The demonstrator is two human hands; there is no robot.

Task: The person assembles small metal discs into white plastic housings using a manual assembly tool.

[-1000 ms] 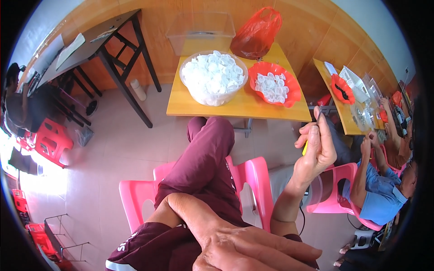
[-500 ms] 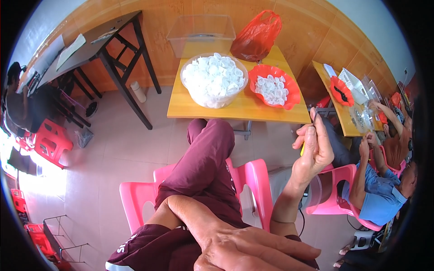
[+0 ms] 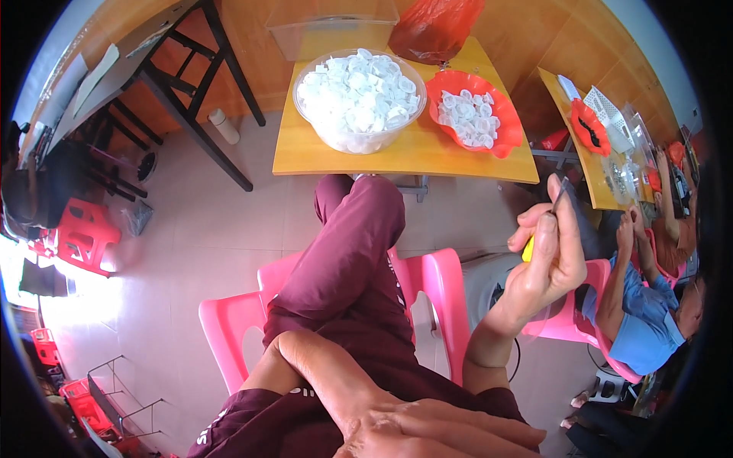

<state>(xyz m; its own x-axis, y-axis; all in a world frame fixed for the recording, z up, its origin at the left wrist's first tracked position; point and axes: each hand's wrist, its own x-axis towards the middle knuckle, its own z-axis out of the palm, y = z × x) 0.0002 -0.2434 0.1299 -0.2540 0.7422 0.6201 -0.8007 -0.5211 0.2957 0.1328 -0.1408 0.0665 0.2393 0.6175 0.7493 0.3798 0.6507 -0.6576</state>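
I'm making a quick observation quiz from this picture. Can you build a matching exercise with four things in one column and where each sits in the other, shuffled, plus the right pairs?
Things
1. clear bowl of white caps
2. red tray
3. right hand
4. left hand

Places
A. raised at the right, pinching a thin tool with a yellow grip
B. resting low on the maroon trouser leg
C. on the wooden table, left of the other container
D. on the wooden table, near its right edge

Pairs: 1-C, 2-D, 3-A, 4-B
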